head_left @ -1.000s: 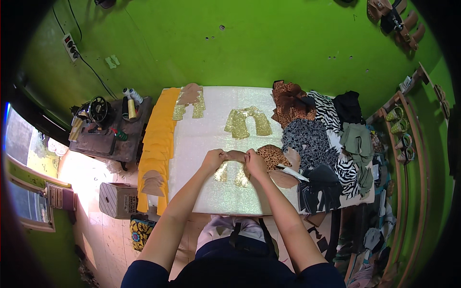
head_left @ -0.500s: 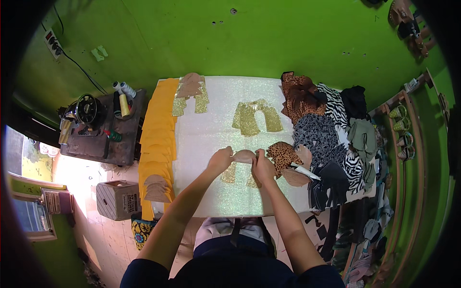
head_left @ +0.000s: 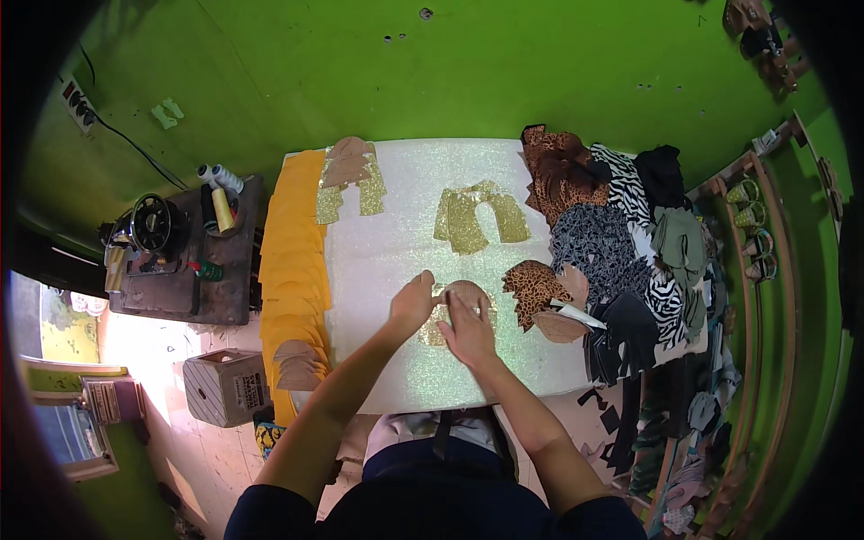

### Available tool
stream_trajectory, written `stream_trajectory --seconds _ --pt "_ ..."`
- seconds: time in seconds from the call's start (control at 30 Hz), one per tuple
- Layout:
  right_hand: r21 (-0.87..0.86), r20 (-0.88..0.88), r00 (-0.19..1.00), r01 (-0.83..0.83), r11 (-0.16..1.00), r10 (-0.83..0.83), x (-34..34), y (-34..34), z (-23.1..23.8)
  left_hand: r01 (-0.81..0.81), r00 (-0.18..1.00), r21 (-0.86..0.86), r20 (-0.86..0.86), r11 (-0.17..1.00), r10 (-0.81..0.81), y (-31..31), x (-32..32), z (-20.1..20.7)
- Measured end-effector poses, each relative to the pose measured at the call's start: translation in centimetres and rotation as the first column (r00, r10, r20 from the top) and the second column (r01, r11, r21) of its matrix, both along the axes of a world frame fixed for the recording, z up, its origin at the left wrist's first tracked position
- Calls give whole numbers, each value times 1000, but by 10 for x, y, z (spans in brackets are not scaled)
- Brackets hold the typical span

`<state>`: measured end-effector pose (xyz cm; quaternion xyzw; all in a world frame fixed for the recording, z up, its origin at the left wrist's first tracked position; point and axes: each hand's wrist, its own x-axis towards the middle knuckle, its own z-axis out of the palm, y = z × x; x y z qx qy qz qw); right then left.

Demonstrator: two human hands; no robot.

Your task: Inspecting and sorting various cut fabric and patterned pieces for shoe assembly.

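Observation:
My left hand [head_left: 412,304] and my right hand [head_left: 468,328] press side by side on a tan cardboard pattern piece [head_left: 468,292] laid over a gold glitter cut-out [head_left: 432,335], near the front of the white glitter sheet [head_left: 387,243] that covers the table. Both hands lie flat, fingers spread on the pattern. A leopard-print piece [head_left: 533,286] and a tan piece [head_left: 558,326] lie just right of my right hand, with a white marker [head_left: 580,315] across them.
Gold glitter cut-outs [head_left: 477,216] lie mid-table, more with tan patterns [head_left: 349,175] at the far left. Orange sheets [head_left: 292,261] hang off the left edge. Animal-print fabrics [head_left: 612,234] pile up on the right. A sewing machine table [head_left: 175,256] and a cardboard box [head_left: 220,387] stand at left.
Both hands stay pressed on the tan pattern piece, shifting only slightly over the gold cut-out. The view has moved a little with my head.

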<state>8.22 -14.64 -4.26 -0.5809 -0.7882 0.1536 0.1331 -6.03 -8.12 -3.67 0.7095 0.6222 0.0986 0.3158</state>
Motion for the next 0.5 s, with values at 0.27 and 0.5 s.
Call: stream_trajectory --seconds 0.27,0.5 --pt "7 -7 980 199 980 -199 41 -19 8 34 999 -9 -38 999 -34 -4 3 11" --pt "145 -149 962 251 957 -230 35 3 11 125 990 120 -76 985 -117 -2 4 2"
